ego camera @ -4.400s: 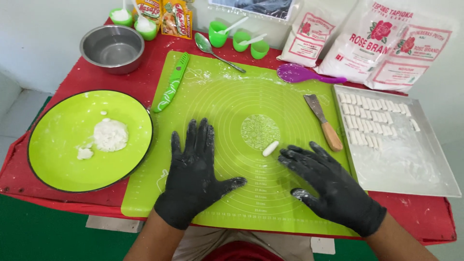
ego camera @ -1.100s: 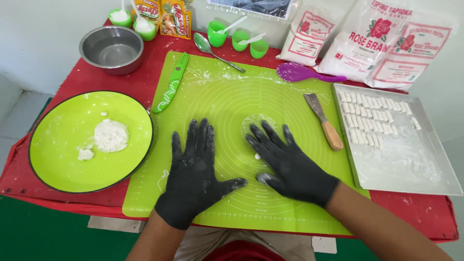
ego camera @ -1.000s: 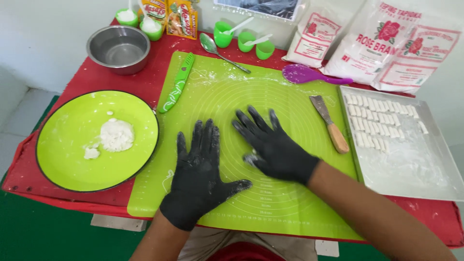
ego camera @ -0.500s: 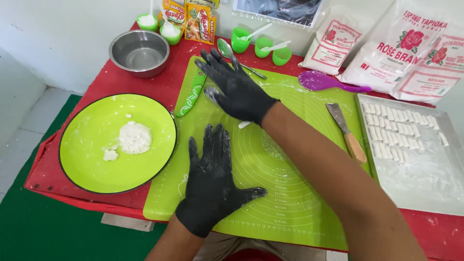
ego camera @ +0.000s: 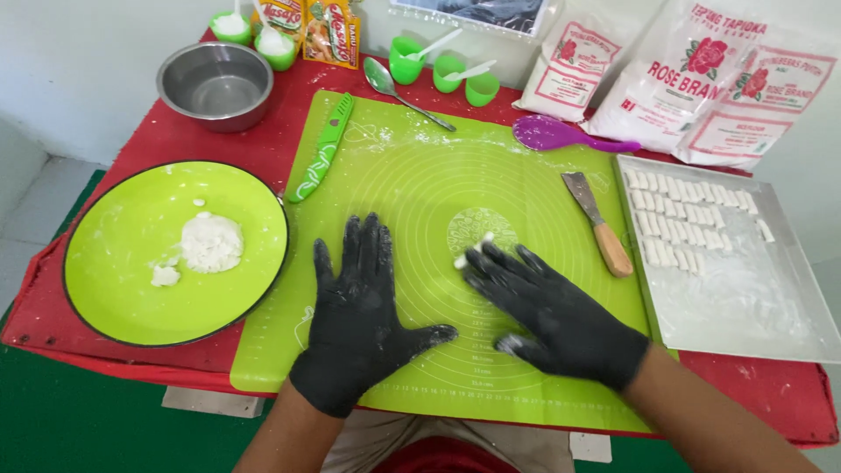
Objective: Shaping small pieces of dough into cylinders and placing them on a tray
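Both gloved hands lie flat, fingers spread, on the green mat (ego camera: pixel 420 175). Left hand (ego camera: pixel 359 320) presses bare mat, holding nothing. Right hand (ego camera: pixel 547 311) sits just beside it, fingertips (ego camera: pixel 480 261) touching the small white dough piece (ego camera: pixel 469 254) at the mat's centre.

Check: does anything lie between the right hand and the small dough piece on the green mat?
Nothing visible does. The right hand lies flat on the green mat, its fingertips right at the dough piece. The left hand rests flat beside it.
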